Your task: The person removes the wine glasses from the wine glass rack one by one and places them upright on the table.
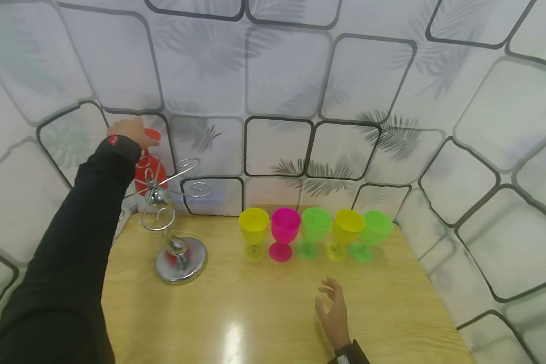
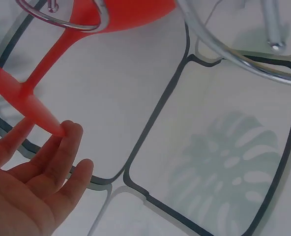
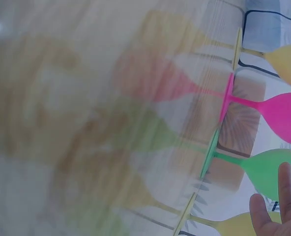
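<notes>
Upside down at the chrome rack (image 1: 182, 263), a red plastic goblet (image 1: 150, 174) has its bowl among the rack's curled wire arms. My left hand (image 1: 129, 132) pinches the edge of its foot (image 2: 25, 98); in the left wrist view the fingertips meet that rim, and a wire loop crosses near the stem. My right hand (image 1: 334, 313) is held low over the table's front, fingers loosely bent and holding nothing. Beyond it stand upright goblets in a row: yellow (image 1: 254, 227), pink (image 1: 285, 226), green (image 1: 316, 226), another yellow (image 1: 347, 227) and another green (image 1: 375, 228).
A light wooden table (image 1: 255, 303) bears the rack at the left and the goblet row along its back edge. Patterned curtain-like walls (image 1: 282, 76) close in the back and both sides. Several wire arms (image 1: 195, 189) stick out from the rack's post.
</notes>
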Available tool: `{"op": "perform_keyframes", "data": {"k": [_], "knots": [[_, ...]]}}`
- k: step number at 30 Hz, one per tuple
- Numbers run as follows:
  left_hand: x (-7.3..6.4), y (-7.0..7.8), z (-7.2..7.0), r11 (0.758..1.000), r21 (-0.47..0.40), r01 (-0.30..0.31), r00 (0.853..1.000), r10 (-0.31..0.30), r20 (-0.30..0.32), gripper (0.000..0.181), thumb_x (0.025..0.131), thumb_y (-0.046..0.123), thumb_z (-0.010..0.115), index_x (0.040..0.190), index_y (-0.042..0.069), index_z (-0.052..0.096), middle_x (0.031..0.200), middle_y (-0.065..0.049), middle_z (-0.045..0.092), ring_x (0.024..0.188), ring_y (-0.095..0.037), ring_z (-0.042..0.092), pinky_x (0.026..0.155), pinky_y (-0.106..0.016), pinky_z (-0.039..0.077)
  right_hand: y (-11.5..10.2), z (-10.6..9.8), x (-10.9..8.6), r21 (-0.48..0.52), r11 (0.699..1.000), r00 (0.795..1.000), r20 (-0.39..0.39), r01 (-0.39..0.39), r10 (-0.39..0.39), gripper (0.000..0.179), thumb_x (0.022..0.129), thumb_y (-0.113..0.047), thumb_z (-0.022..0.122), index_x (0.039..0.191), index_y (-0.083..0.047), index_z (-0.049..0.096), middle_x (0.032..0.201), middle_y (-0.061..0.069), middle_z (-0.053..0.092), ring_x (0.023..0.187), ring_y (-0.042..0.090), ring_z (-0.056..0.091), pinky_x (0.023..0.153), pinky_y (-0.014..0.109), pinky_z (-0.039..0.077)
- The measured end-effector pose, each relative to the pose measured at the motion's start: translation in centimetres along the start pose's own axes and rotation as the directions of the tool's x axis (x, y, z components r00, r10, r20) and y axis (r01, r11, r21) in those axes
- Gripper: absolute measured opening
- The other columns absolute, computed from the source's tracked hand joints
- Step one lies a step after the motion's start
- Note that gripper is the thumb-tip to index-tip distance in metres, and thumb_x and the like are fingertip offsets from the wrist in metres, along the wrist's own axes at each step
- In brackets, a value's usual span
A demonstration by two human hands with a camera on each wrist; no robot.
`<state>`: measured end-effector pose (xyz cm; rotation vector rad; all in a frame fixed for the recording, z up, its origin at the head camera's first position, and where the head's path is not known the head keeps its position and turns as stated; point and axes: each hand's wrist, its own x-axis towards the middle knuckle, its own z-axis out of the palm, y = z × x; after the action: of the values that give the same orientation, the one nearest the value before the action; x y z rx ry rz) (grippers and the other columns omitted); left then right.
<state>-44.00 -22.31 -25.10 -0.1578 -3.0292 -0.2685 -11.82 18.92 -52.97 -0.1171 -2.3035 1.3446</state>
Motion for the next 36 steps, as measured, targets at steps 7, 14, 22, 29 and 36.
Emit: {"op": "perform_keyframes", "data": {"k": [7, 14, 22, 29, 36], "knots": [[1.2, 0.8, 0.7, 0.997, -0.045, -0.066, 0.997, 0.064, -0.034, 0.059, 0.085, 0.042, 0.051, 0.109, -0.012, 0.056, 0.095, -0.031, 0.061, 0.08, -0.041, 0.052, 0.073, -0.057, 0.046, 0.0, 0.1, -0.3, 0.011, 1.0, 1.0, -0.017, 0.015, -0.015, 0.054, 0.078, 0.014, 0.057, 0.128, 0.016, 0.038, 0.119, 0.031, 0.052, 0.101, 0.043, 0.056, 0.091, 0.063, 0.042], [0.2, 4.1, 0.8, 0.987, -0.057, -0.15, 0.989, 0.15, -0.005, 0.06, 0.084, 0.039, 0.053, 0.113, -0.013, 0.051, 0.097, -0.031, 0.06, 0.082, -0.041, 0.054, 0.073, -0.052, 0.048, 0.1, 0.1, -0.7, -0.006, 1.0, 0.999, -0.02, 0.026, -0.026, 0.054, 0.078, 0.014, 0.058, 0.128, 0.016, 0.038, 0.118, 0.03, 0.053, 0.1, 0.042, 0.056, 0.089, 0.063, 0.043], [-0.2, 6.0, 0.1, 0.978, -0.082, -0.193, 0.979, 0.197, 0.046, 0.067, 0.087, 0.039, 0.052, 0.13, -0.012, 0.042, 0.121, -0.035, 0.054, 0.101, -0.045, 0.051, 0.088, -0.056, 0.046, -0.3, 0.1, -0.1, 0.007, 0.996, 0.996, -0.029, 0.084, -0.084, 0.053, 0.078, 0.013, 0.059, 0.127, 0.017, 0.04, 0.116, 0.032, 0.054, 0.099, 0.041, 0.057, 0.09, 0.062, 0.044], [-0.3, 6.7, -0.5, 0.975, -0.085, -0.203, 0.975, 0.21, 0.071, 0.067, 0.088, 0.039, 0.053, 0.132, -0.01, 0.04, 0.115, -0.032, 0.055, 0.094, -0.041, 0.05, 0.083, -0.053, 0.048, -0.4, -0.1, 0.2, 0.005, 0.998, 0.998, -0.015, 0.057, -0.057, 0.053, 0.079, 0.012, 0.058, 0.128, 0.016, 0.039, 0.118, 0.031, 0.054, 0.102, 0.04, 0.057, 0.092, 0.061, 0.043], [0.1, 7.7, -0.7, 0.968, -0.112, -0.223, 0.972, 0.23, 0.054, 0.059, 0.088, 0.035, 0.054, 0.126, -0.009, 0.045, 0.105, -0.027, 0.057, 0.089, -0.037, 0.051, 0.078, -0.05, 0.047, -0.5, -0.2, 0.2, 0.025, 0.999, 0.999, -0.011, 0.04, -0.04, 0.054, 0.079, 0.011, 0.058, 0.129, 0.016, 0.038, 0.12, 0.031, 0.053, 0.104, 0.041, 0.056, 0.093, 0.062, 0.042]]}}
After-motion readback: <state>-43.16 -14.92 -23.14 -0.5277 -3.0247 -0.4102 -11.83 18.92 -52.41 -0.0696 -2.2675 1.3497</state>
